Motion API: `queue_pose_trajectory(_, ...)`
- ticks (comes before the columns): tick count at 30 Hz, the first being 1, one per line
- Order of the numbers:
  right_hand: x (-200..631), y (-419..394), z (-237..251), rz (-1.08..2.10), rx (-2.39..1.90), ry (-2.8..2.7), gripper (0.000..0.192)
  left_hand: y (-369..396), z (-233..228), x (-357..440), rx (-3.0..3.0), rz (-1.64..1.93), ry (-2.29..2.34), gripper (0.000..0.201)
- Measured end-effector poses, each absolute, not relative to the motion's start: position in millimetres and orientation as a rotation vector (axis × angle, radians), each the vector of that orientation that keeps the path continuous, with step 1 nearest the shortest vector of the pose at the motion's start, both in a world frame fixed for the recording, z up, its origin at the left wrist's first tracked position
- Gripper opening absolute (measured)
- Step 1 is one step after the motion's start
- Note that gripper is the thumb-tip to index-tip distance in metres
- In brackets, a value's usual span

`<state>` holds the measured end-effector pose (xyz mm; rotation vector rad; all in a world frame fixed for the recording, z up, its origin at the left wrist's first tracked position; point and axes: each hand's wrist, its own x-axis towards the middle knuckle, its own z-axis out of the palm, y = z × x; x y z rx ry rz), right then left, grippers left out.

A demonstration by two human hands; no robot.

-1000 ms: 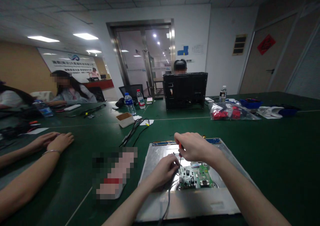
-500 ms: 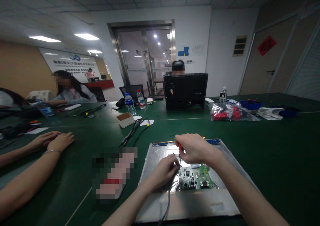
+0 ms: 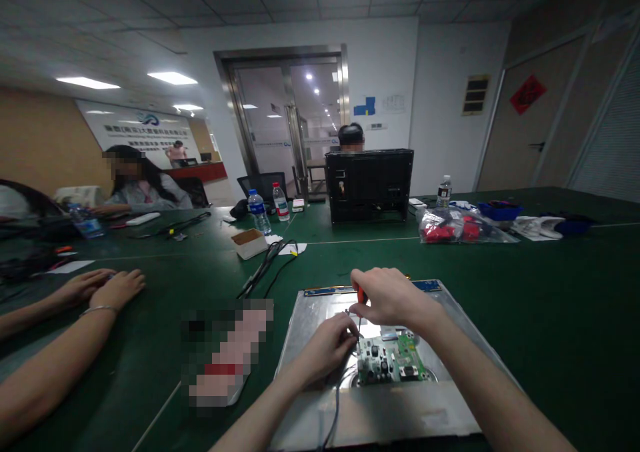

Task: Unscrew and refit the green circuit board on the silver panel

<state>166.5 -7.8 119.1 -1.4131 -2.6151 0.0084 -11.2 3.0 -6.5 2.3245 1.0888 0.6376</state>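
My right hand [image 3: 393, 299] grips a screwdriver [image 3: 361, 295] by its red handle. The thin shaft points down at the upper left corner of a green circuit board [image 3: 393, 357]. Close beside that tip is my left hand [image 3: 327, 342], its fingers bent and pressed together; what they hold is hidden. The board lies on the silvery metal back of a flat display panel [image 3: 390, 409], flat on the table. A dark cable [image 3: 336, 405] runs from near my left fingers over the panel's front edge. Along the panel's far edge is a narrow blue strip board [image 3: 427, 285].
Left of the panel lies a blurred-out pink object [image 3: 235, 359], with black cables [image 3: 265, 269] and a small open box [image 3: 249, 244] behind. A co-worker's hands [image 3: 107, 289] rest at far left. A black monitor casing [image 3: 370, 185], bottles [image 3: 259, 212] and a plastic bag [image 3: 453, 229] stand farther back.
The view has shifted slightly. My hands stay at the board's corner, with the right hand turned a little and more of the red handle showing.
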Motion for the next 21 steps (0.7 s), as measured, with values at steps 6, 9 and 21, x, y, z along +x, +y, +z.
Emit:
queue_pose_trajectory(6,165.6,-8.3,117.5,0.089,-1.295,-2.635,0.02,4.6,-7.1,-11.5,2.345,0.635,1.038,0.014)
queue_pose_trajectory(9,164.1,-7.4,118.1,0.025,-1.345,-2.619,0.018,3.6,-5.8,-11.0,2.34,0.636,1.057,0.01)
queue_pose_trajectory(21,168.1,-7.9,116.1,0.107,-1.286,-2.619,0.025,3.9,-6.0,-10.5,2.345,0.642,1.059,0.01)
